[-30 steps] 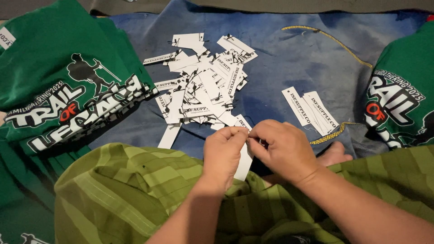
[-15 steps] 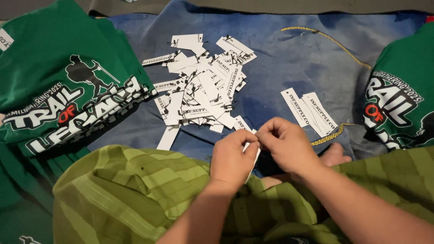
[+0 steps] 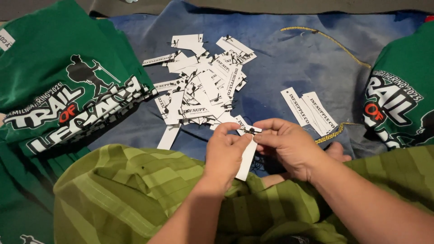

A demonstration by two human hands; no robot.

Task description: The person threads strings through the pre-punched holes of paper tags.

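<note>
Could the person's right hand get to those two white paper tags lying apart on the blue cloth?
Probably yes: the two white paper tags lie uncovered just beyond the right hand, though it now pinches a white paper tag.

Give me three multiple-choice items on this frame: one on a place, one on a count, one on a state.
1. Where does the pile of white tags lie?
A. on the blue cloth
B. on the green shirt stack
C. in a box

2. How many tags lie apart to the right of the pile?
A. none
B. two
C. six

3. What are the hands doing?
A. resting flat
B. both pinching one white tag
C. folding a shirt

Answers:
1. A, since blue cloth shows all round the pile.
2. B, as the two loose tags lie side by side near the yellow cord.
3. B, for the left hand and right hand meet on the held tag.
</note>
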